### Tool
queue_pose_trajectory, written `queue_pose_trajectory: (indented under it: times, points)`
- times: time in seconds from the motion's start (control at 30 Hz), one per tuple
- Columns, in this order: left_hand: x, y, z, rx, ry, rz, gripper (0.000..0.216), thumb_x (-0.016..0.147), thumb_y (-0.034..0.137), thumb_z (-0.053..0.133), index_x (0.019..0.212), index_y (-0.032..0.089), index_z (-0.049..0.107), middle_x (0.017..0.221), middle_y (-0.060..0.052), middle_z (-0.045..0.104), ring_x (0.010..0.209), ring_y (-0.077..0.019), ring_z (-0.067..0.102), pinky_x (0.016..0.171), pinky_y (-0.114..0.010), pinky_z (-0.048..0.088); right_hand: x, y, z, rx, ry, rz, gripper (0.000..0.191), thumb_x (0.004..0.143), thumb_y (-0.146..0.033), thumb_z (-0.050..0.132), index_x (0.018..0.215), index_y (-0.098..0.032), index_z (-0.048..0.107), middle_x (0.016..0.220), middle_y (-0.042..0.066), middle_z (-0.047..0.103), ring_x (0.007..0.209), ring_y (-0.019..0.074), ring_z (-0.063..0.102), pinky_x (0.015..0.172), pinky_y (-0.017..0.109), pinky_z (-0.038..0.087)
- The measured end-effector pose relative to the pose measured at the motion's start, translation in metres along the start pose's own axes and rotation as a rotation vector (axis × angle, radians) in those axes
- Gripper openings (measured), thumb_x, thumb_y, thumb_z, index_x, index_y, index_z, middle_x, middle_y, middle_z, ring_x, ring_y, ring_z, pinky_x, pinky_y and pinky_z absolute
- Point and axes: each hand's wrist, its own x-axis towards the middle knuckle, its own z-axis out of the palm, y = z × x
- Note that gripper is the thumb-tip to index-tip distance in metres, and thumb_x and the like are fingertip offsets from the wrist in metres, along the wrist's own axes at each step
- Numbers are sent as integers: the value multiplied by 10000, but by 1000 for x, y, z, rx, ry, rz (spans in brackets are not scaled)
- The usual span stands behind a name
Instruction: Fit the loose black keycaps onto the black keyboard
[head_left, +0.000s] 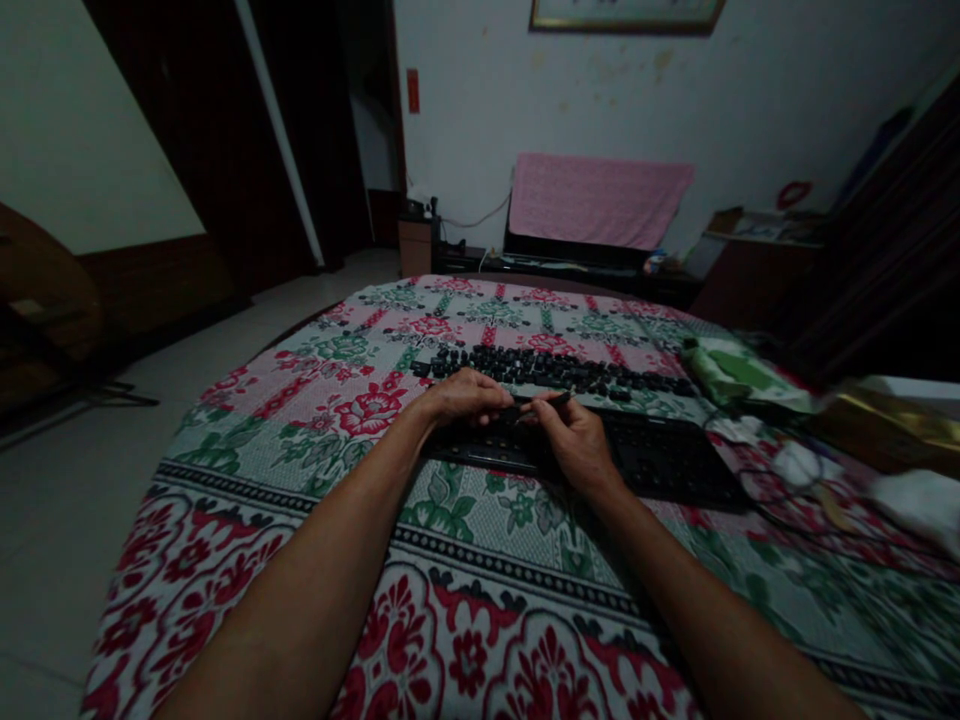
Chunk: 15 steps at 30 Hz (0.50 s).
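Note:
A black keyboard base (652, 462) lies on a floral bedspread (480, 600). Behind it, loose black keycaps (555, 368) are laid out in rows. My left hand (465, 396) hovers over the keyboard's left part with fingers curled around a long black keycap, its grip partly hidden. My right hand (574, 440) pinches a thin dark tool (547, 402) whose tip points toward the left hand's fingers. Both hands meet above the keyboard's left half.
A green-and-white cloth (731, 372) lies right of the keycaps. White wads (802, 462) and a cable sit at the right, with a gold-coloured bag (885, 425) beyond. A pink towel (596, 198) covers furniture at the far wall. Tiled floor is on the left.

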Motion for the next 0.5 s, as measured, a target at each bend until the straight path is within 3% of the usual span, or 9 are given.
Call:
queue_pose_trajectory:
  times: [0.37,0.5]
  points:
    - [-1,-4,2,-60,-49,3,353,701,462,631,738,111,623,525,31,548,412,-40,463,410,-167,345,1,-7,-2,6,26,119,354,746,-501,583,837,-159,605,797,64,701,709,175,647,690,297,498]
    - [0,-4,-1,-50,-40,14,306,703,426,642,700,123,606,532,30,553,423,-43,480,410,-162,357,2,-1,-1,1,19,73,360,765,-510,555,847,-162,595,834,67,698,738,179,642,699,294,489]
